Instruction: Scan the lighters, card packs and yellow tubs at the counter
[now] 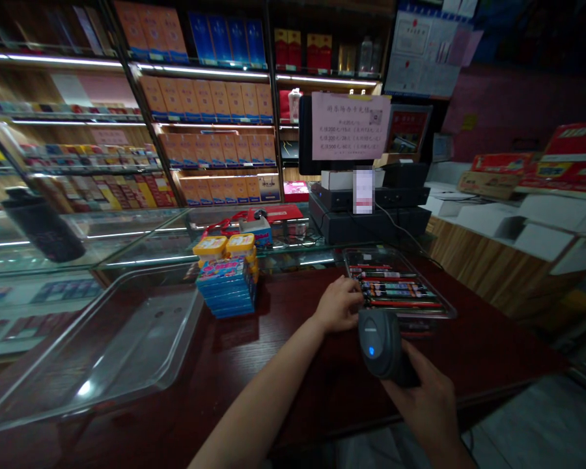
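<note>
My right hand grips a dark handheld barcode scanner, its small blue light showing on top. Ahead of it, my left hand has curled fingers at the left edge of a clear plastic tray. Its fingertips are partly hidden, so what they hold, if anything, cannot be made out. Inside that tray lie several long, thin, colourful packages. A stack of blue boxes stands to the left of my left hand, with yellow-lidded tubs behind it.
A large clear tray lies on the dark red counter at left. Near the far left stands a black bottle. Behind the packages are a till unit and a monitor with a pink notice. Boxed goods fill the back shelves.
</note>
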The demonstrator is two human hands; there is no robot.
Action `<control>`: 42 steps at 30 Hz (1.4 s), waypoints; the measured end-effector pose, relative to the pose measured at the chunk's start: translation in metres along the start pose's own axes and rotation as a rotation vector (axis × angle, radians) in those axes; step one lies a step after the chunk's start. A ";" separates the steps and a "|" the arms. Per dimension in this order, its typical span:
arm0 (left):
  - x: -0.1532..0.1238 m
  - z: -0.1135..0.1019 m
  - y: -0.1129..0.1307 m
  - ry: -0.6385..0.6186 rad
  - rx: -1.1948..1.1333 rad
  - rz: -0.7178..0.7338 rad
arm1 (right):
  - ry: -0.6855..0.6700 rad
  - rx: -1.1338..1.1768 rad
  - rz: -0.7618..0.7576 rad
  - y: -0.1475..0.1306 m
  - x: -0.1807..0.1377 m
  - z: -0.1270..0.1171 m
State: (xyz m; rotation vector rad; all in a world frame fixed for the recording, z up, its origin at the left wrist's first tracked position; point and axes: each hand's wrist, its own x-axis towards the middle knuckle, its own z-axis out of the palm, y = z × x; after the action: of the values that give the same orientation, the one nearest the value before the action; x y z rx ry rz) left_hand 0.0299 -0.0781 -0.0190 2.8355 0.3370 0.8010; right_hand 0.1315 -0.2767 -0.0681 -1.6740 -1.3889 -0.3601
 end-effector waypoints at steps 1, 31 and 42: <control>-0.001 -0.003 -0.001 -0.004 0.001 0.011 | 0.010 0.003 -0.001 0.000 -0.001 -0.001; -0.017 -0.015 -0.016 0.097 0.059 -0.014 | 0.012 -0.005 -0.016 0.010 0.007 -0.001; -0.002 -0.040 -0.053 0.002 0.081 -0.018 | -0.214 -0.108 -0.073 0.016 0.040 0.014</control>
State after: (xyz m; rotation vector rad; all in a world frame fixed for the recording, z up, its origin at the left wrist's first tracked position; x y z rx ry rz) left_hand -0.0023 -0.0235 0.0012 2.9015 0.4037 0.8050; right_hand 0.1549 -0.2401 -0.0542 -1.7943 -1.6164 -0.3087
